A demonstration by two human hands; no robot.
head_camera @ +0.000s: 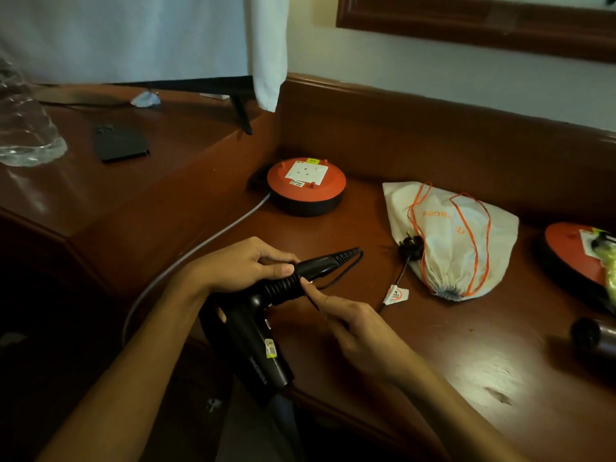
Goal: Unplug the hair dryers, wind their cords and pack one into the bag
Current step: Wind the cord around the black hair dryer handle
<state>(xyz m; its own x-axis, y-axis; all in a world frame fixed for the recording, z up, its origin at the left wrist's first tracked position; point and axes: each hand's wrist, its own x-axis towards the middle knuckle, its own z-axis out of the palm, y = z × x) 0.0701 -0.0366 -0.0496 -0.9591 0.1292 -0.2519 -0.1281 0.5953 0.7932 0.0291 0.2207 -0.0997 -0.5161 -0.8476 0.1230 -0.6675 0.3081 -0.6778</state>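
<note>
Place: a room in a hotel or a home, it looks like.
Desk point(433, 345): long, dark red-brown wood, with a raised wood edge at the back by the wall.
Wall point(416, 71): plain and pale, with a dark wood frame point(466, 25) hung on it.
Cloth point(263, 45): white, hanging down over the back of the desk.
Socket reels point(306, 186): round, orange on top, sitting on the desk; one has a white plug socket.
Small things: a cloth bag point(466, 238), a dark phone point(121, 145) and a clear bottle point(26, 128), like things people keep in a room.
</note>
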